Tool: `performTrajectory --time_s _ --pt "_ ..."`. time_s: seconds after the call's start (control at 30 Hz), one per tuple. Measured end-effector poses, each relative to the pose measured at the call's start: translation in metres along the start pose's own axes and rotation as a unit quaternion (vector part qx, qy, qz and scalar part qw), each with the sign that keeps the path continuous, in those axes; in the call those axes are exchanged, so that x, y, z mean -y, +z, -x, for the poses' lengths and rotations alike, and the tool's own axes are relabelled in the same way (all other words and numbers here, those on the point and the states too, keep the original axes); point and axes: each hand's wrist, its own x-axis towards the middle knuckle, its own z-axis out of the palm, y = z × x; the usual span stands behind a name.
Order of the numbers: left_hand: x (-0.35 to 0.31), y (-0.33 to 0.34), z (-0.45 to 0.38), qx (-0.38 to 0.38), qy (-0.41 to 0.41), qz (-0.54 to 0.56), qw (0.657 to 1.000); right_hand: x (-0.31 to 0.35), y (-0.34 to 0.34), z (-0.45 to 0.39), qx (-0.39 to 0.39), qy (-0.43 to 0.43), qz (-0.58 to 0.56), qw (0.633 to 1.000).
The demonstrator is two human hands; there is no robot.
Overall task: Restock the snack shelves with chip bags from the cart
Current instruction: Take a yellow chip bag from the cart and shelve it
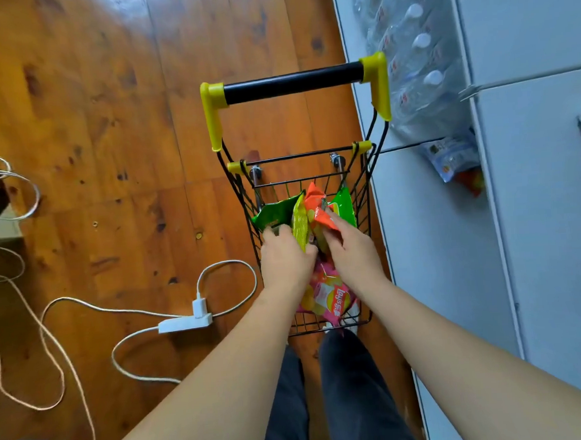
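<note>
Both hands grip chip bags in the cart: the left hand [286,253] a yellow-green bag [300,224], the right hand [351,247] an orange bag [318,206]; light, crinkly, crushable, probably best taken by the edges.

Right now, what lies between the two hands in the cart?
In the head view, a yellow-green chip bag stands between the left hand and the right hand.

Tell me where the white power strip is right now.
In the head view, the white power strip lies on the wooden floor, left of the black wire cart, a white charger plugged into it.
</note>
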Motion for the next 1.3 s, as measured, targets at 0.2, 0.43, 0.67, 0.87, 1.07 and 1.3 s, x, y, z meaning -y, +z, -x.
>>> performTrajectory --time_s 0.2,0.43,0.67,0.87,1.07,1.3 --pt "-0.007 -0.022 0.003 0.002 -0.015 0.125 0.992 0.005 -0.006 0.003 0.048 0.011 -0.069 0.996" --pt "-0.001 -0.040 0.012 0.035 0.000 0.258 0.966 0.020 -0.006 0.009 0.041 0.030 -0.072 0.996" --pt "0.011 -0.045 0.024 0.055 0.008 0.387 0.920 0.025 0.006 0.004 -0.066 0.103 -0.213 0.969" --pt "0.023 -0.057 0.026 -0.062 0.105 0.186 0.975 0.024 -0.001 0.028 -0.041 0.124 -0.352 0.927" --pt "0.009 -0.098 0.049 0.214 0.063 0.323 0.920 0.058 -0.043 0.064 0.032 0.112 -0.464 0.878" --pt "-0.038 -0.171 0.103 0.181 0.161 0.347 0.906 0.126 -0.115 0.108 0.107 0.028 -0.447 0.888"
